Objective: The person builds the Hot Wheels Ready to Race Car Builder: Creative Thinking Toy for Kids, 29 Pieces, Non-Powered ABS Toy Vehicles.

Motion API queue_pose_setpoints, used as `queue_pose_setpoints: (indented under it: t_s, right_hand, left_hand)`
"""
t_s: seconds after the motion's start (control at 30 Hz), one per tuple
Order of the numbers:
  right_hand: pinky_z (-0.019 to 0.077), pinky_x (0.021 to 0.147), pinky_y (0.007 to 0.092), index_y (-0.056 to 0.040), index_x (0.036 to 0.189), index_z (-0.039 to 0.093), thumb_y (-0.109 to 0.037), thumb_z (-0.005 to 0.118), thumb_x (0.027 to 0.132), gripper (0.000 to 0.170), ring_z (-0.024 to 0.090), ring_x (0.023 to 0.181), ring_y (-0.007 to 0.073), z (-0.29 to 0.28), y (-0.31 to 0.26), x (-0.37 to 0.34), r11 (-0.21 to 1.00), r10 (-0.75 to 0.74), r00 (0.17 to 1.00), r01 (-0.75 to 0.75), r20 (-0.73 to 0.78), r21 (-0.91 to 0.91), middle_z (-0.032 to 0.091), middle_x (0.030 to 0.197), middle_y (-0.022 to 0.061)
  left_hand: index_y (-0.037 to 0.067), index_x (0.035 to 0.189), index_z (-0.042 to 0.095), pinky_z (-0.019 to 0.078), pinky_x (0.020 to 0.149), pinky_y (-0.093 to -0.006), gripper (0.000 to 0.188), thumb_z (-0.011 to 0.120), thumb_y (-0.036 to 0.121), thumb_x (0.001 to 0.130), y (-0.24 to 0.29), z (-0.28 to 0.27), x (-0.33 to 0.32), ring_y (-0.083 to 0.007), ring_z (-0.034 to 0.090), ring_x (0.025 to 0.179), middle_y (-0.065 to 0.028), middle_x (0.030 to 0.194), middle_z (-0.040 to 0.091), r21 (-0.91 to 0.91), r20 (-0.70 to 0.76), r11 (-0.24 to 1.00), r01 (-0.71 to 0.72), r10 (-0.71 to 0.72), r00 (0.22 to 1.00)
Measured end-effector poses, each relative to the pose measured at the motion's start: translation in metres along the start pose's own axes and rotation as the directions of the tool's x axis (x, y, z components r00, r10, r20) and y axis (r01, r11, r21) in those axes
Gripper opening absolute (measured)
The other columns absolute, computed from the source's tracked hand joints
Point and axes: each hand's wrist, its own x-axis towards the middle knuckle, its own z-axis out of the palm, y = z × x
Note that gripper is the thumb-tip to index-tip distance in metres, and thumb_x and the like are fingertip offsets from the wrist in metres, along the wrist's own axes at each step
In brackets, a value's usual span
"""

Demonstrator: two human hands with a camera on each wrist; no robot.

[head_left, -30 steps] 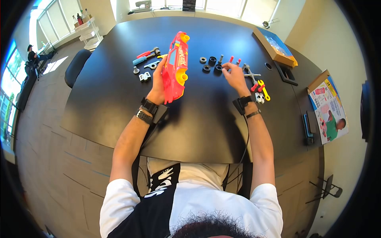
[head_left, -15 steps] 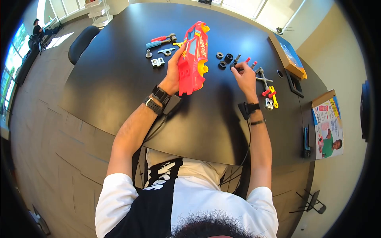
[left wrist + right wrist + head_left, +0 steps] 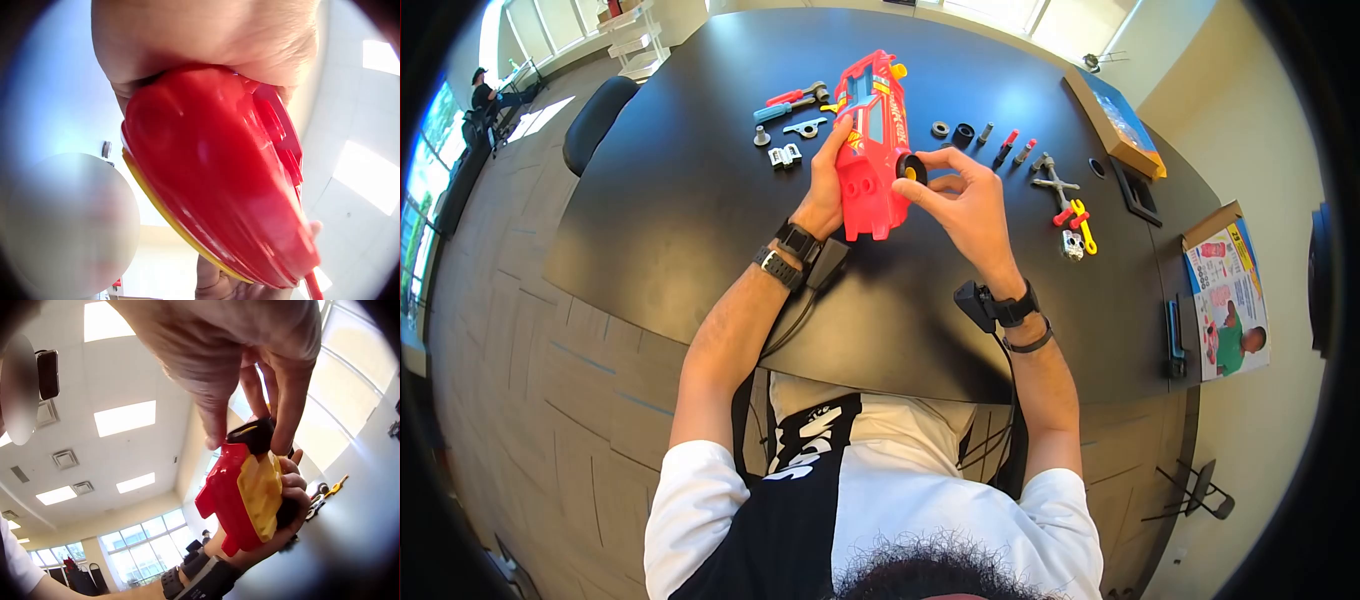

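Note:
My left hand (image 3: 826, 192) grips a red toy car body (image 3: 866, 190) along its left side and holds it tilted up over the table. My right hand (image 3: 978, 215) pinches a black toy tire (image 3: 919, 161) between thumb and fingers, up against the car's lower right side, around a yellow hub. In the right wrist view the tire (image 3: 253, 435) lies close on the car's edge, beside its yellow underside (image 3: 262, 494). The left wrist view shows the car's smooth red shell (image 3: 206, 162) under my palm.
On the table to the right lie a grey ring (image 3: 940, 129), a black wheel (image 3: 963, 136), several bolts, a grey cross wrench (image 3: 1055, 183) and a yellow wrench (image 3: 1084, 228). A toy screwdriver (image 3: 775, 110) and silver block (image 3: 784, 156) lie left. Boxes stand far right (image 3: 1228, 295).
My right hand has picked up a black tire from the table and brought it left to the car's side. The car stays in my left hand, turned slightly.

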Motion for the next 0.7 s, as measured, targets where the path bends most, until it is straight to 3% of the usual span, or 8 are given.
queue_pose_setpoints:
  t_s: [0.13,0.2,0.23,0.27,0.33,0.47,0.53,0.7]
  right_hand:
    - [0.0579,0.064,0.026,0.004,0.106,0.081,-0.039,0.088,0.096,0.044,0.074,0.066,0.0093,-0.008,0.004,-0.003,0.996,-0.042,0.999,0.043,0.02,-0.075,0.079,0.077,0.0094]
    - [0.0553,0.057,0.0265,0.0047,0.084,0.081,-0.051,0.079,0.102,0.059,0.071,0.056,0.0108,-0.028,0.013,0.005,0.964,0.225,0.957,-0.192,0.182,-0.186,0.074,0.063,0.0084]
    - [0.0529,0.052,0.0284,0.0045,0.07,0.077,-0.056,0.071,0.105,0.07,0.068,0.05,0.012,-0.029,0.007,0.005,0.951,0.283,0.95,-0.259,0.131,-0.171,0.072,0.062,0.0073]
    - [0.0529,0.052,0.0284,0.0045,0.07,0.077,-0.056,0.071,0.105,0.07,0.068,0.05,0.012,-0.032,0.014,0.008,0.95,0.285,0.95,-0.262,0.131,-0.17,0.072,0.062,0.0073]
    - [0.0557,0.056,0.0321,0.0025,0.078,0.081,-0.046,0.074,0.104,0.055,0.068,0.05,0.017,-0.045,0.044,0.026,0.931,0.166,0.985,-0.172,-0.045,-0.322,0.072,0.062,0.0094]
    - [0.0609,0.067,0.0383,-0.0011,0.088,0.083,-0.034,0.074,0.102,0.037,0.074,0.062,0.0265,-0.066,0.118,0.07,0.878,0.032,0.996,-0.07,-0.088,-0.474,0.076,0.069,0.0109]
    - [0.0624,0.087,0.0461,-0.0046,0.112,0.083,-0.026,0.073,0.1,0.026,0.078,0.091,0.0357,-0.066,0.148,0.084,0.742,-0.02,1.0,0.029,0.02,-0.67,0.081,0.095,0.0152]
    - [0.0563,0.106,0.0509,-0.006,0.133,0.074,-0.019,0.071,0.101,0.035,0.071,0.118,0.0396,-0.041,0.199,0.099,0.664,-0.094,0.994,0.107,0.059,-0.74,0.075,0.125,0.0183]
  left_hand:
    - [0.004,0.145,0.059,0.0645,0.096,-0.0403,0.063,0.055,0.057,0.111,-0.002,-0.006,0.003,-0.0236,0.076,0.108,-0.013,0.126,0.075,-0.034,0.002,0.999,-0.005,0.006,1.0]
    - [0.005,0.145,0.06,0.0628,0.098,-0.0397,0.061,0.054,0.056,0.112,-0.002,-0.01,0.005,-0.0218,0.075,0.11,-0.0109,0.126,0.075,-0.033,-0.023,0.999,-0.043,0.042,0.999]
    - [0.005,0.145,0.06,0.0627,0.097,-0.0393,0.059,0.054,0.054,0.113,0.001,-0.008,0.004,-0.0213,0.075,0.11,-0.0105,0.127,0.075,-0.021,-0.028,0.998,-0.056,0.056,0.998]
    - [0.005,0.145,0.06,0.0627,0.097,-0.0393,0.059,0.054,0.054,0.113,0.002,-0.007,0.003,-0.0213,0.075,0.11,-0.0105,0.127,0.075,-0.021,-0.029,0.998,-0.054,0.053,0.998]
    - [0.006,0.145,0.059,0.0628,0.097,-0.039,0.056,0.053,0.052,0.114,0.003,-0.006,0.003,-0.021,0.075,0.11,-0.0097,0.128,0.074,-0.059,-0.024,0.995,-0.074,0.073,0.997]
    - [0.006,0.145,0.06,0.0633,0.096,-0.0392,0.054,0.054,0.05,0.114,0.004,-0.001,0.001,-0.0208,0.075,0.11,-0.0092,0.127,0.075,-0.109,-0.053,0.993,-0.041,0.035,0.998]
    - [0.006,0.145,0.06,0.0632,0.096,-0.0392,0.054,0.054,0.05,0.114,0.003,-0.005,0.002,-0.0209,0.075,0.11,-0.0093,0.128,0.075,-0.116,-0.029,0.993,-0.028,0.025,0.999]
    - [0.006,0.144,0.06,0.0628,0.097,-0.0389,0.057,0.055,0.053,0.113,0.003,-0.007,0.002,-0.021,0.075,0.111,-0.0098,0.128,0.074,-0.127,-0.019,0.992,-0.002,-0.001,1.0]
